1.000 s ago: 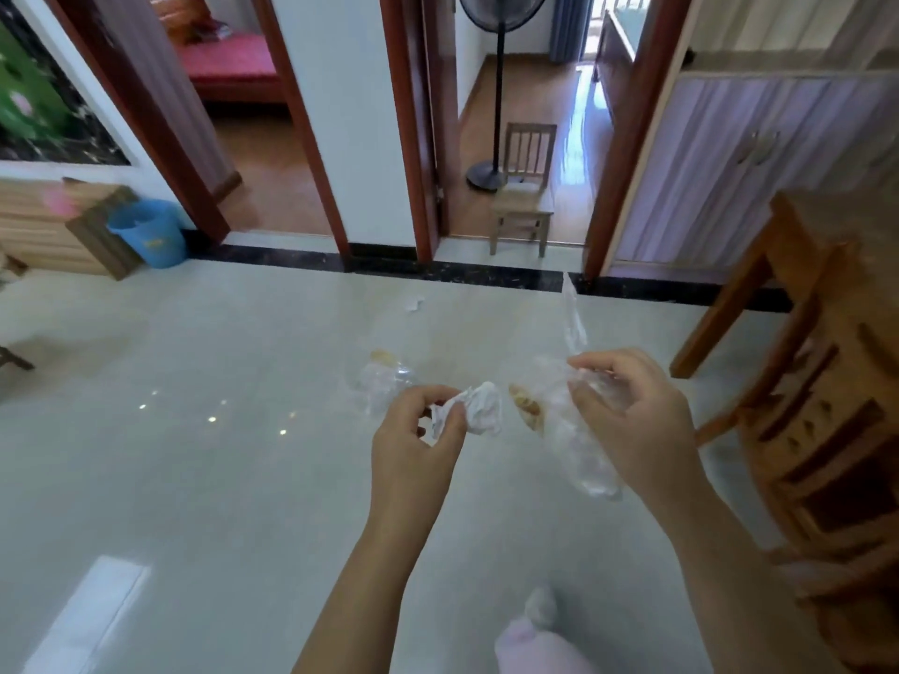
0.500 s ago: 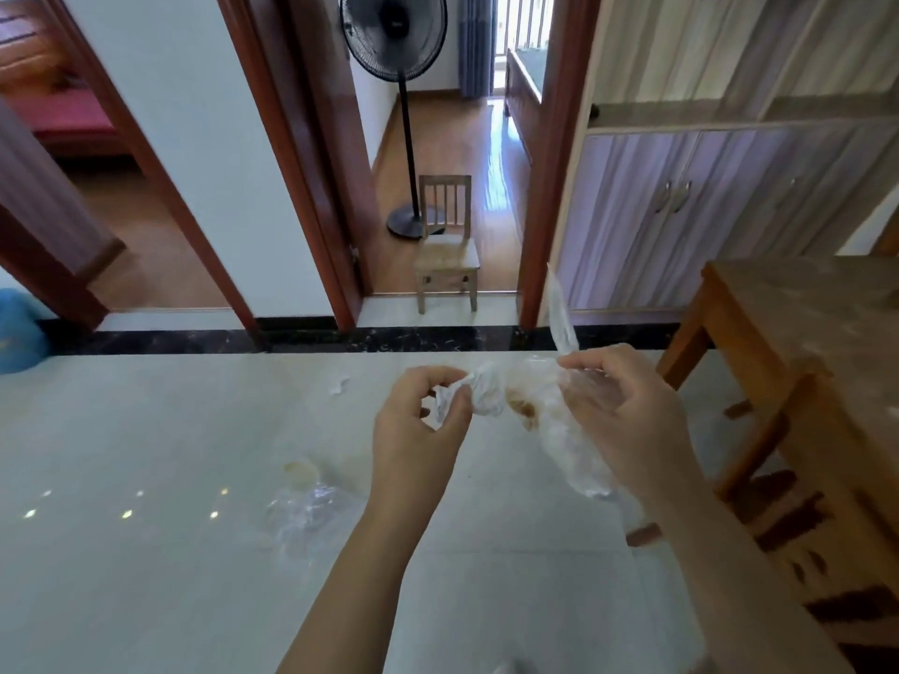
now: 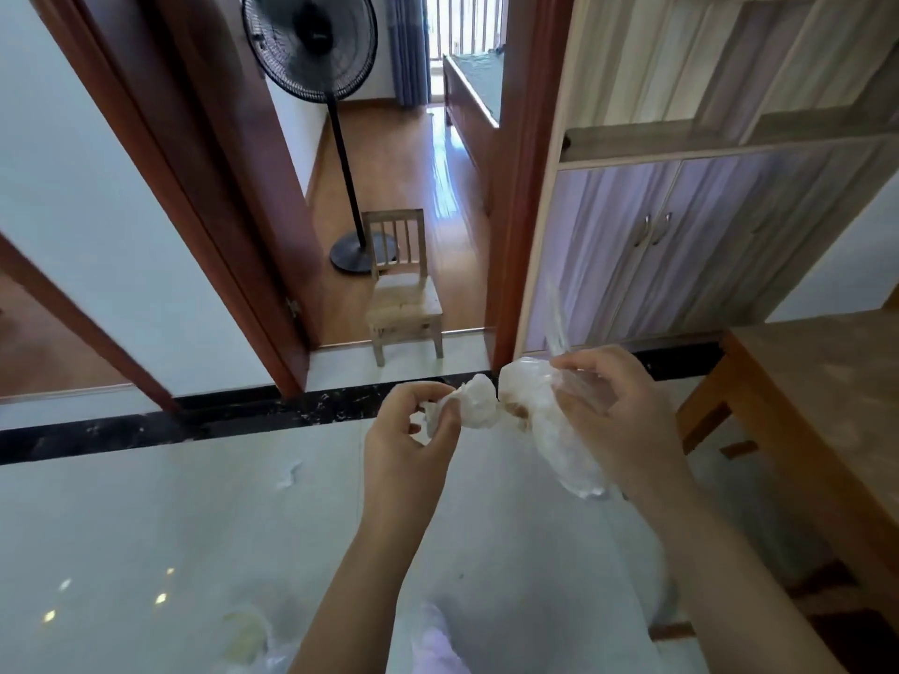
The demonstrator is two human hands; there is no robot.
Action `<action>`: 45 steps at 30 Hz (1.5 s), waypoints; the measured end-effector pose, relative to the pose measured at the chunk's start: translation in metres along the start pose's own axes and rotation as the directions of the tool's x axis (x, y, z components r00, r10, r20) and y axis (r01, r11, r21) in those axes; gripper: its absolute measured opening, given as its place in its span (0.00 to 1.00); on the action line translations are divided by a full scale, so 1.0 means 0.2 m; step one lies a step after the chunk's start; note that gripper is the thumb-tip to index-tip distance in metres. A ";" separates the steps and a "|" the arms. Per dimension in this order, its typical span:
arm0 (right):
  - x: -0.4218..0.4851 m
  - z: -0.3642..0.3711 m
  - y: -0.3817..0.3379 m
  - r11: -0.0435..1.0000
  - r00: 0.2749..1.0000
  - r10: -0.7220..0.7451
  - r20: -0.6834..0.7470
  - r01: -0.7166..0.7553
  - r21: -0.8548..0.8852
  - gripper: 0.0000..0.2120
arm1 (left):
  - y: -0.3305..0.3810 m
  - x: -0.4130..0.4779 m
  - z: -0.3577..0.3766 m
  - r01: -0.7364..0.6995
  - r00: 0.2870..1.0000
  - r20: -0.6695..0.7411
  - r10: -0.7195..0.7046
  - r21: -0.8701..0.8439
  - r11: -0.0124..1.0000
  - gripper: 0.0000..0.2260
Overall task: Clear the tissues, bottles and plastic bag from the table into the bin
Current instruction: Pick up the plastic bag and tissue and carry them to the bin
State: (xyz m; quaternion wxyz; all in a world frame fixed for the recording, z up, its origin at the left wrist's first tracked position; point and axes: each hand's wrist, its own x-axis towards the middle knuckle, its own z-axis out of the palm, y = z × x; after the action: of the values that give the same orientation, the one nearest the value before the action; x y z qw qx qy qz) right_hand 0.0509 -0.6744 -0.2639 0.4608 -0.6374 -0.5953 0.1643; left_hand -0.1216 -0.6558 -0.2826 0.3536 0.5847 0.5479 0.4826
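Note:
My left hand (image 3: 406, 442) pinches a crumpled white tissue (image 3: 474, 401) at chest height over the pale floor. Touching it on the right, my right hand (image 3: 618, 415) grips a clear plastic bag (image 3: 549, 430) that hangs down, with something brown inside near its top. A thin strip of the bag sticks up above my right fingers. On the floor lie a small white tissue scrap (image 3: 289, 474) and, at the bottom edge, a clear crumpled plastic bottle (image 3: 245, 634) with a yellowish cap. No bin is in view.
A wooden table (image 3: 822, 396) stands at the right. Ahead, a doorway holds a small wooden chair (image 3: 404, 294) and a standing fan (image 3: 311, 46). A cabinet with lilac doors (image 3: 656, 245) is at the right of it. A black floor strip (image 3: 194, 420) crosses the room.
The view has swung right and up: the blue bin has left the frame, the bottle has slid to the bottom edge. My hands have closed together, so the tissue now touches the bag.

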 end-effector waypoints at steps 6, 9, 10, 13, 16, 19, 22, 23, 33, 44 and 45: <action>0.56 0.18 0.06 0.996 0.994 0.087 -0.066 -0.089 -0.014 0.13 | -0.04 0.67 0.09 0.005 0.996 0.091 -0.001 -0.046 0.999 0.07; 0.76 0.19 0.15 0.990 0.986 0.139 -0.092 -0.140 -0.003 0.11 | -0.05 0.91 0.22 -0.031 0.988 0.151 0.036 -0.035 0.999 0.08; 0.82 0.19 0.19 0.988 0.982 0.152 -0.111 -0.152 0.007 0.11 | -0.05 0.98 0.27 -0.050 0.982 0.179 0.055 -0.032 0.998 0.09; 1.00 0.16 0.31 0.980 0.962 0.198 -0.186 -0.194 0.037 0.11 | -0.03 1.17 0.45 -0.082 0.954 0.286 0.090 -0.039 0.996 0.11; 1.19 0.09 0.48 0.969 0.933 0.244 -0.263 -0.247 0.021 0.12 | 0.01 1.38 0.68 -0.111 0.932 0.341 0.127 -0.064 0.992 0.12; 1.40 -0.03 0.66 0.964 0.912 0.247 -0.328 -0.267 -0.014 0.09 | 0.06 1.59 0.96 -0.133 0.909 0.385 0.158 -0.091 0.987 0.11; 1.61 -0.20 0.81 0.963 0.891 0.220 -0.398 -0.263 -0.056 0.09 | 0.15 1.79 1.25 -0.093 0.880 0.448 0.159 -0.166 0.982 0.10; 1.67 -0.26 0.86 0.962 0.881 0.224 -0.418 -0.269 -0.053 0.09 | 0.19 1.85 1.33 -0.092 0.862 0.478 0.169 -0.180 0.979 0.10; 2.18 -0.66 1.28 0.904 0.786 0.242 -0.569 -0.395 -0.161 0.07 | 0.36 2.27 2.13 -0.198 0.733 0.616 0.289 -0.214 0.957 0.10; 2.68 -1.05 1.74 0.832 0.612 0.209 -0.762 -0.521 -0.191 0.07 | 0.53 2.73 3.09 -0.205 0.504 0.724 0.471 -0.429 0.880 0.09; 2.73 -1.10 1.77 0.828 0.595 0.209 -0.776 -0.530 -0.183 0.07 | 0.56 2.77 3.19 -0.197 0.495 0.724 0.481 -0.446 0.873 0.08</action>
State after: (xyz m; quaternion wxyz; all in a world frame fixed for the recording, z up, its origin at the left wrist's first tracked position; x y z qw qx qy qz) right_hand 0.5614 -0.2163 -0.2412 0.4731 -0.8393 -0.2326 -0.1325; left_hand 0.4814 -0.0551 -0.2608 0.5477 0.7747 0.1120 0.2956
